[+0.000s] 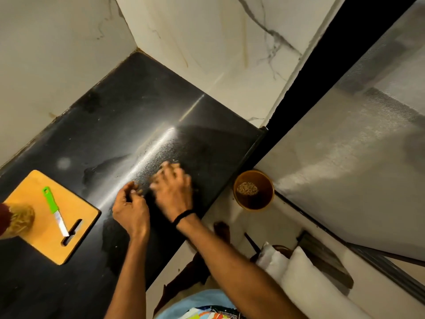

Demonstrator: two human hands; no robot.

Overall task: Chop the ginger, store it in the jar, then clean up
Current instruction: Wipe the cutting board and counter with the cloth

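Note:
My right hand, blurred by motion, lies flat with its fingers spread on the black counter, over a few pale ginger scraps. My left hand sits just left of it on the counter with curled, cupped fingers; what it holds is not visible. At the far left, a wooden cutting board carries a green-handled knife. A jar of chopped ginger with a dark red lid lies at the board's left end, partly cut off by the frame edge.
A round brown bin holding pale scraps stands on the floor just past the counter's right edge. Marble walls close the counter at the back and left. A dark door frame and mesh screen lie to the right.

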